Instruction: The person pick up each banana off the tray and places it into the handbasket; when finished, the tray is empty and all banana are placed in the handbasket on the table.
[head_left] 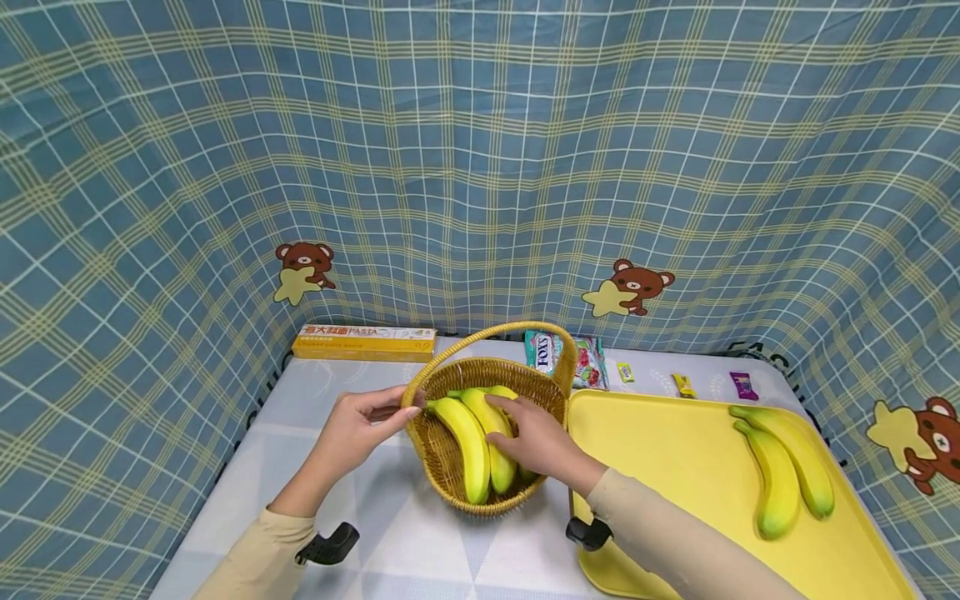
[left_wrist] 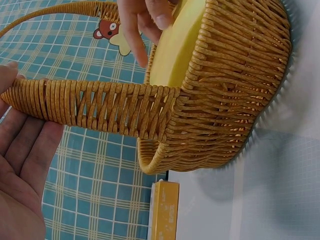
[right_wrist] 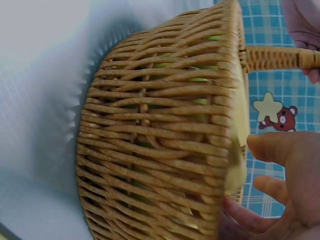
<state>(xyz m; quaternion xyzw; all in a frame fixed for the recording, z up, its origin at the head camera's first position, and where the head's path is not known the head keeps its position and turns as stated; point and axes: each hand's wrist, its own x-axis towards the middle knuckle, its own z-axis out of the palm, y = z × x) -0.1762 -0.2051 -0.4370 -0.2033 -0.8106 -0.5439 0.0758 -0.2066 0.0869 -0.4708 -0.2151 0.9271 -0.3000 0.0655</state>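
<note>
A wicker basket (head_left: 442,467) with an arched handle (left_wrist: 115,107) stands on the table and holds several bananas (head_left: 467,442). My left hand (head_left: 367,421) grips the left side of the handle, thumb on one face and fingers on the other. Over the bananas, inside the basket's right side, is my right hand (head_left: 536,437). Its fingers are spread and loosely bent, with fingertips right at the upper banana (head_left: 491,417). In the right wrist view, the basket wall (right_wrist: 155,135) partly hides the bananas and some of that hand's fingers.
A yellow tray (head_left: 660,467) with two bananas (head_left: 780,483) lies at the right. Behind the basket are a pasta box (head_left: 363,344), a FOX'S candy bag (head_left: 543,352) and small wrapped candies (head_left: 743,385). Checked curtain (head_left: 480,167) encloses the table.
</note>
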